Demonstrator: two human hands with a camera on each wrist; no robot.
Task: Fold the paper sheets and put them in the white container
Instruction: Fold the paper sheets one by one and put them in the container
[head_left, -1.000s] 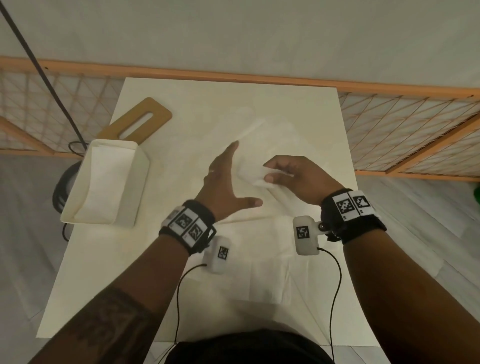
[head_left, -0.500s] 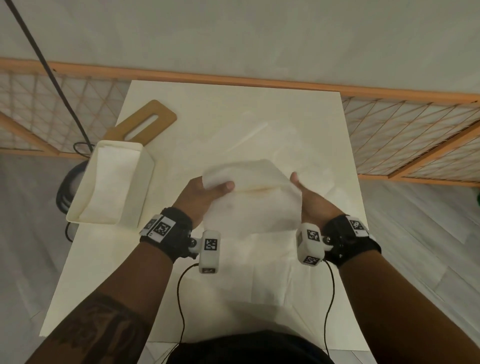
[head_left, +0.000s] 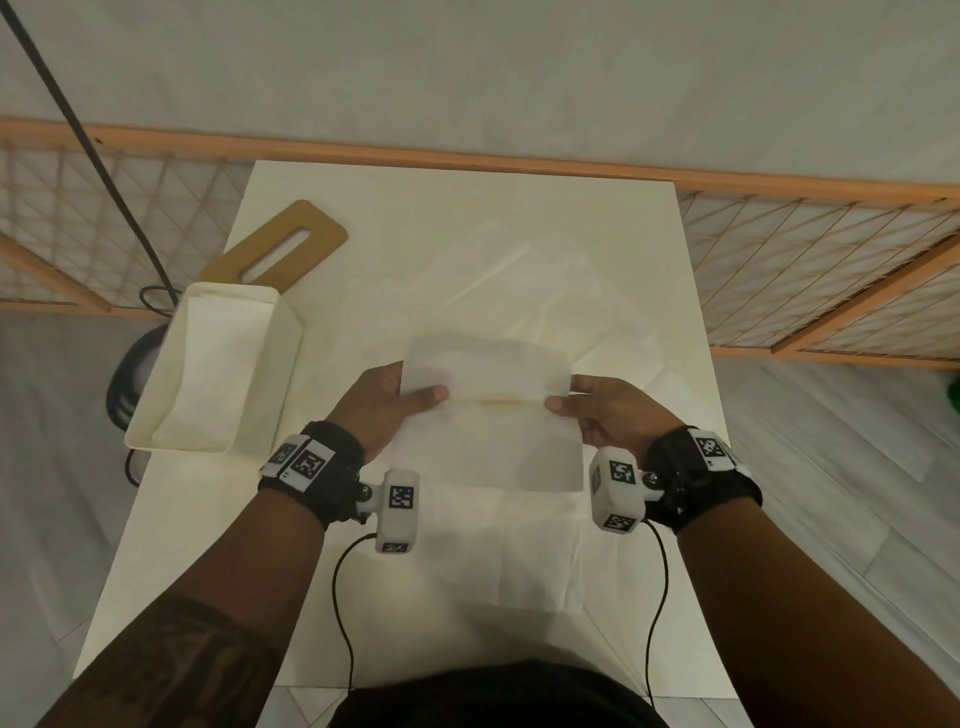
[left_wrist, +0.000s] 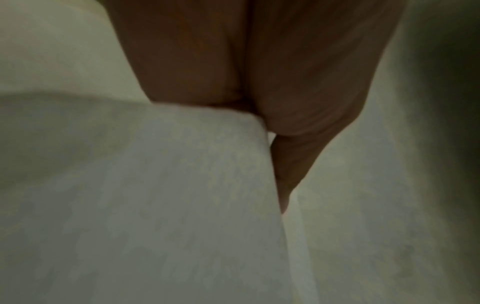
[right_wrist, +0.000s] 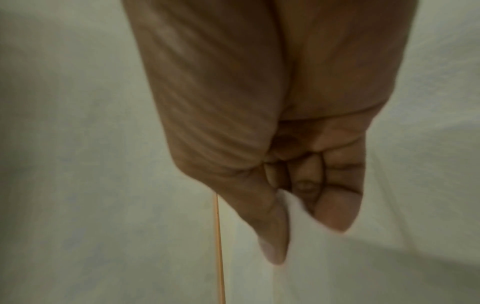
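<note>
A thin white paper sheet is held up above the table's middle, bent along a horizontal crease. My left hand pinches its left edge, thumb on the near face. My right hand pinches the right edge the same way. In the left wrist view the paper sheet fills the lower left beneath my left hand. In the right wrist view my right hand pinches the paper's edge between thumb and forefinger. The white container stands at the table's left edge with folded paper inside.
More white sheets lie flat on the white table under and beyond my hands. A wooden board with a slot lies behind the container. A wooden lattice rail borders the far side. Black cables run from both wrist cameras.
Both hands took hold of a sheet, lifted it off the table and drew it toward me. The sheet has straightened out and now spans flat between the two pinches.
</note>
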